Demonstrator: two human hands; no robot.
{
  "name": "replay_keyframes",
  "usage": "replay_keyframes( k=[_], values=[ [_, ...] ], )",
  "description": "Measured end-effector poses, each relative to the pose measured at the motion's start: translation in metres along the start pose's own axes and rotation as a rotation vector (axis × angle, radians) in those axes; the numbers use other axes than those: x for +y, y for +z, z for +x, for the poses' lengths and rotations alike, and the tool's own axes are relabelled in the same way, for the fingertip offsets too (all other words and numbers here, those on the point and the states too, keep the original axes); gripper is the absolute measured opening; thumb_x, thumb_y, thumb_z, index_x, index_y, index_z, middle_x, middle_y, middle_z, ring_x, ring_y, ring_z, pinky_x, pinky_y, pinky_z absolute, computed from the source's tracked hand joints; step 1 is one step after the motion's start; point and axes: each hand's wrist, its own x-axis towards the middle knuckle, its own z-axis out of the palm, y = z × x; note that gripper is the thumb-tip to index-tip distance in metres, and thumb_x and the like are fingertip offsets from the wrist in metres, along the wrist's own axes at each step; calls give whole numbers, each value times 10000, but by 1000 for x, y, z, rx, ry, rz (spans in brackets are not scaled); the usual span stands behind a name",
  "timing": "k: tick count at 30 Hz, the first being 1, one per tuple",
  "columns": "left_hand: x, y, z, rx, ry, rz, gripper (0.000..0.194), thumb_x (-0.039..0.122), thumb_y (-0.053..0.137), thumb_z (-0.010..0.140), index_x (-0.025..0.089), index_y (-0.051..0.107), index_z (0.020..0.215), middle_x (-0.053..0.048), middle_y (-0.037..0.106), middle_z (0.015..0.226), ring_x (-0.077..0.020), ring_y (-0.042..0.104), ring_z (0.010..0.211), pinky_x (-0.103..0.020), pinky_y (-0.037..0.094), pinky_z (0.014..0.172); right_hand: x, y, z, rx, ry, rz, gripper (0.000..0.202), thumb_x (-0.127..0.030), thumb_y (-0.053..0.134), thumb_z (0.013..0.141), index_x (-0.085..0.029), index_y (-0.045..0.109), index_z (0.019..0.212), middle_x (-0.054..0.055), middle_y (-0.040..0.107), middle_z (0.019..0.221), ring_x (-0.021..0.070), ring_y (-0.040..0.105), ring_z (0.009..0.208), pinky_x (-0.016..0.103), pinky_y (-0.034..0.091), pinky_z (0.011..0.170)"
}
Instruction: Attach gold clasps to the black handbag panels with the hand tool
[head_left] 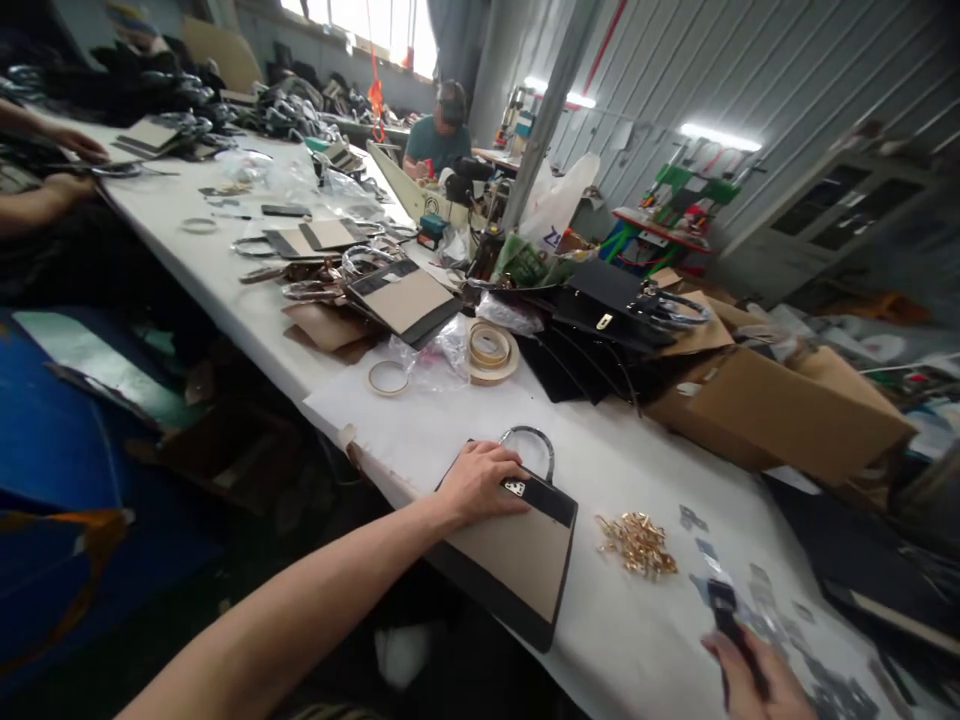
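My left hand (484,485) presses on a bag panel (514,560), with its fingers bent and its thumb near a small metal plate (515,488) on the dark top band. The panel is beige with a black border, and it overhangs the table's near edge. A wrapped loop handle (541,437) stands out from its far side. At the lower right, my right hand (754,670) is closed around a black-handled tool (726,605), held over the table; its working end is blurred. Between the hands lies a pile of small gold metal fasteners (637,545).
Flat grey metal plates (761,590) lie scattered at the right. Beyond are tape rolls (491,350), stacked bag panels (405,295), black bag parts (600,330) and a cardboard box (795,400). A co-worker (442,130) sits at the back; another person's hands (71,165) work at far left.
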Motion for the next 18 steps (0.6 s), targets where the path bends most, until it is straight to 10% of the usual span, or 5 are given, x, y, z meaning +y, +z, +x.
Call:
replay_keyframes(
  k=[8,14,18],
  values=[
    [0,4,-1,20,-13,-8,550,566,841,785,319,715,1261,-15,720,1332,-264,616,1251,-432,405,1111,-162,126,24,-282,405,1392,346,-449,819,776,-183,606,838,-99,399,631,29,310,442,144,306,378],
    [0,6,0,33,-37,-5,521,536,867,755,315,745,1211,-15,711,1352,-271,601,1269,-440,427,1094,-200,198,39,-411,462,1385,325,-344,800,761,-202,508,744,-99,418,607,48,399,485,167,394,460],
    [2,5,0,33,-59,-29,498,512,869,749,304,754,1187,-15,734,1305,-274,614,1242,-446,433,1072,-201,218,38,-356,376,1264,417,-411,772,835,-215,434,688,-133,293,517,42,207,406,175,246,383]
  ],
)
